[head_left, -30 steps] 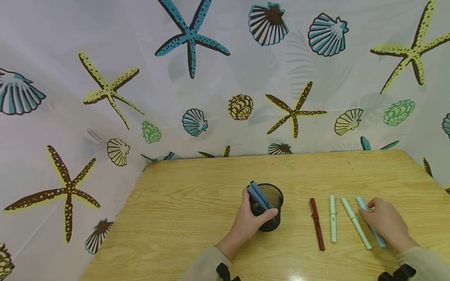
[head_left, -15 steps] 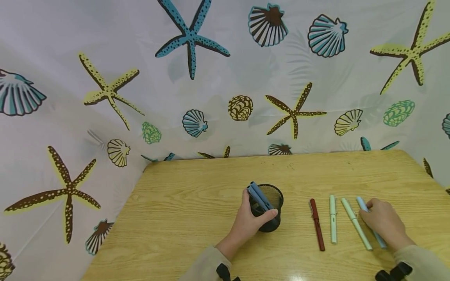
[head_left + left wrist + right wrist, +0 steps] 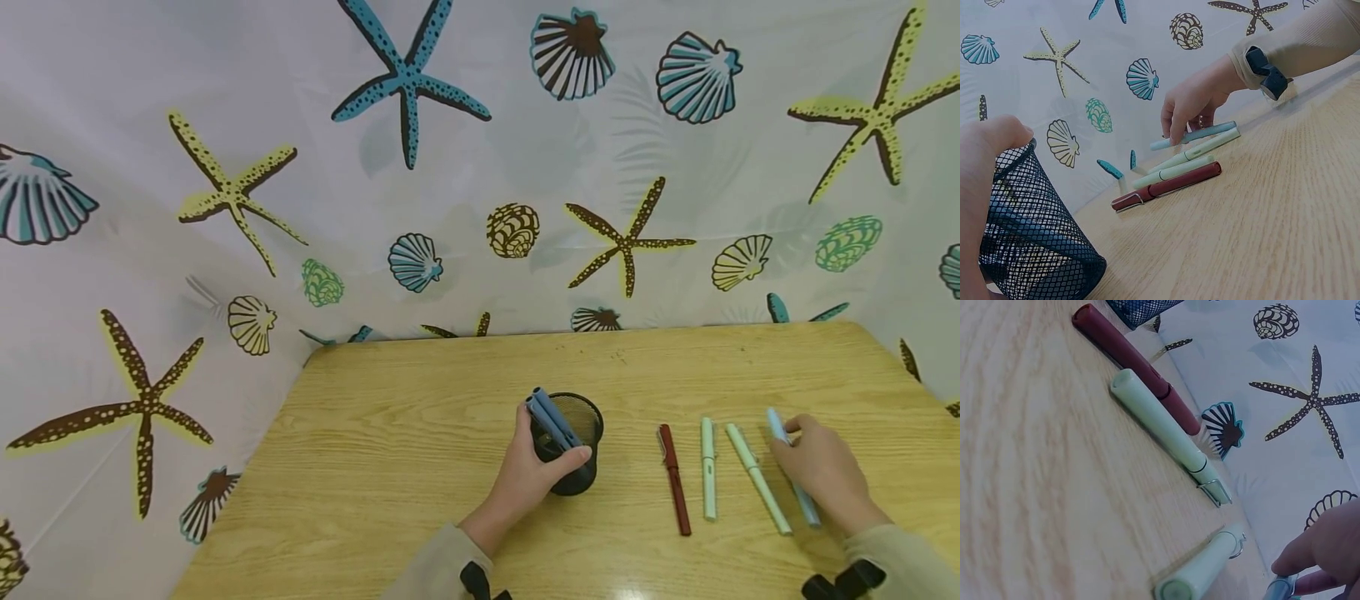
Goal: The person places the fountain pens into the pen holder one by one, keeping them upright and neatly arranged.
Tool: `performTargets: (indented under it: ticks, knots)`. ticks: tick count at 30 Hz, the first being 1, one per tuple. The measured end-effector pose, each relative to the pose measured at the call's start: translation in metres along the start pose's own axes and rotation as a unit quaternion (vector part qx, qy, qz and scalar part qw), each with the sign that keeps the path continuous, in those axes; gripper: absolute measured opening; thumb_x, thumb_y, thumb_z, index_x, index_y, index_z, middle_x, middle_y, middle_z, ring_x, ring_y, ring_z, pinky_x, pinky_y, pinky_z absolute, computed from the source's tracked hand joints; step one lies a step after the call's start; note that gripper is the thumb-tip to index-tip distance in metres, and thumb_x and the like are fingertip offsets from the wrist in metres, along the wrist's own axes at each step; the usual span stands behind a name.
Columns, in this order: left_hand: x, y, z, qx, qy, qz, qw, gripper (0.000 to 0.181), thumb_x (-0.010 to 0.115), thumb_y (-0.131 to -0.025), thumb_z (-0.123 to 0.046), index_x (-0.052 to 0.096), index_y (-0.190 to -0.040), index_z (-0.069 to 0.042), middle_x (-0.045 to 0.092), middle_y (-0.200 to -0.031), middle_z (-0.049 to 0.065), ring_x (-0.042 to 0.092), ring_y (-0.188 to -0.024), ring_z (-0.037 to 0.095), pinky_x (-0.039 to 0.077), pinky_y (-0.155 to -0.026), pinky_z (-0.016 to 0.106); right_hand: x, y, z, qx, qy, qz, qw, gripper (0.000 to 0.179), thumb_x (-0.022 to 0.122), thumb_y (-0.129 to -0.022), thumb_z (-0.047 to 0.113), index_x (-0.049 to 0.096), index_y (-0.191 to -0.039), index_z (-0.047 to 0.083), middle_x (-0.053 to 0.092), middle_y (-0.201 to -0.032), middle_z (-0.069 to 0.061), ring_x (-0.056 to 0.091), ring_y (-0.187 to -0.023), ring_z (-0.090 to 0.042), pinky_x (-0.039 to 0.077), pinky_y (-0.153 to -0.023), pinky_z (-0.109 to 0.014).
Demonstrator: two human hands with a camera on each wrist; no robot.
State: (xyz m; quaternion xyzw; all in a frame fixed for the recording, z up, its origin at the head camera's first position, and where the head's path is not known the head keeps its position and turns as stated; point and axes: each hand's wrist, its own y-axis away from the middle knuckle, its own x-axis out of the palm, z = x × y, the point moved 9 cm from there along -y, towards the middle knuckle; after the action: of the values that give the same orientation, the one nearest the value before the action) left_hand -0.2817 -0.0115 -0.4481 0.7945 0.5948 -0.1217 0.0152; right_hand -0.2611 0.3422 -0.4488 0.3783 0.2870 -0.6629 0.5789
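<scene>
My left hand grips a black mesh pen holder on the table, with the thumb at its rim. Dark blue pens lean inside it. On the right, my right hand pinches a light blue pen near its upper part. In the left wrist view that light blue pen has its cap end tilted slightly up; whether its other end touches the table I cannot tell. Fingers hide part of its barrel.
Left of the right hand lie two pale green pens, one slanted and one straight, then a dark red pen. The wooden table ends at a hanging shell-and-starfish cloth behind.
My right hand now has the light blue pen pinched, and its upper end has shifted a little to the right and away. The left hand and pen holder stay put.
</scene>
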Motion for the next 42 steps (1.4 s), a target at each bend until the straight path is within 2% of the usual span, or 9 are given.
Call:
performTargets:
  ticks: [7,13,19,23,27,32,37,42]
  knots:
    - [0.0,0.001,0.001,-0.008,0.003,0.001,1.0,0.099,0.069,-0.082,-0.04,-0.002,-0.149,-0.024,0.037,-0.136,0.013,0.044,-0.119,0.025,0.039,-0.095,0.043,-0.007,0.006,0.011,-0.017,-0.026,-0.028,0.9991,0.047,0.049,-0.093,0.022,0.043,-0.12,-0.016,0.056,-0.097,-0.032,0.057,-0.065,-0.022,0.046,-0.05,-0.033]
    - [0.001,0.0,0.001,-0.009,0.005,0.002,0.9999,0.099,0.07,-0.082,-0.04,-0.001,-0.149,-0.025,0.039,-0.134,0.012,0.045,-0.118,0.024,0.041,-0.093,0.042,-0.011,0.009,0.022,-0.027,-0.045,-0.058,0.9969,0.046,0.049,-0.094,0.022,0.044,-0.121,-0.015,0.057,-0.093,-0.027,0.055,-0.061,-0.02,0.046,-0.048,-0.032]
    - [0.001,0.003,-0.009,-0.01,0.007,0.007,0.9999,0.096,0.069,-0.083,-0.034,0.001,-0.15,-0.019,0.039,-0.133,0.015,0.046,-0.116,0.027,0.041,-0.093,0.042,-0.016,0.011,0.033,-0.041,-0.064,-0.089,0.9931,0.05,0.049,-0.096,0.028,0.044,-0.124,-0.012,0.056,-0.091,-0.023,0.052,-0.057,-0.019,0.044,-0.046,-0.033]
    - [0.0,0.005,-0.014,-0.013,0.006,0.008,0.9999,0.096,0.07,-0.083,-0.033,0.002,-0.149,-0.014,0.039,-0.133,0.017,0.046,-0.115,0.03,0.041,-0.093,0.044,-0.022,0.014,0.043,-0.063,-0.07,-0.121,0.9882,0.047,0.049,-0.096,0.027,0.046,-0.123,-0.011,0.056,-0.091,-0.023,0.052,-0.057,-0.019,0.044,-0.044,-0.033]
    - [0.0,0.003,-0.008,-0.018,0.0,0.002,0.9998,0.098,0.07,-0.083,-0.036,0.0,-0.15,-0.019,0.039,-0.134,0.014,0.045,-0.117,0.026,0.04,-0.094,0.043,-0.026,0.016,0.052,-0.083,-0.079,-0.144,0.9829,0.045,0.049,-0.096,0.027,0.048,-0.122,-0.01,0.057,-0.091,-0.022,0.053,-0.06,-0.02,0.043,-0.044,-0.032]
    - [0.001,0.0,-0.001,-0.007,0.003,0.003,1.0,0.099,0.07,-0.082,-0.039,-0.001,-0.149,-0.025,0.039,-0.134,0.012,0.046,-0.116,0.024,0.041,-0.093,0.042,-0.027,0.021,0.06,-0.097,-0.092,-0.165,0.9773,0.043,0.051,-0.095,0.027,0.05,-0.122,-0.007,0.058,-0.091,-0.019,0.054,-0.062,-0.019,0.043,-0.044,-0.03]
    - [0.001,0.001,0.002,-0.012,0.005,0.004,0.9999,0.1,0.069,-0.082,-0.04,-0.003,-0.149,-0.025,0.036,-0.136,0.013,0.045,-0.118,0.025,0.041,-0.093,0.042,-0.03,0.026,0.074,-0.126,-0.101,-0.197,0.9671,0.038,0.055,-0.093,0.021,0.052,-0.12,-0.006,0.059,-0.088,-0.017,0.054,-0.059,-0.017,0.042,-0.043,-0.027]
    - [0.0,0.001,0.003,-0.017,0.001,0.003,0.9999,0.1,0.069,-0.082,-0.041,-0.003,-0.149,-0.024,0.035,-0.138,0.013,0.044,-0.119,0.025,0.04,-0.094,0.043,-0.031,0.03,0.088,-0.151,-0.116,-0.212,0.9585,0.035,0.058,-0.092,0.018,0.053,-0.12,-0.003,0.059,-0.086,-0.016,0.052,-0.057,-0.014,0.042,-0.042,-0.027]
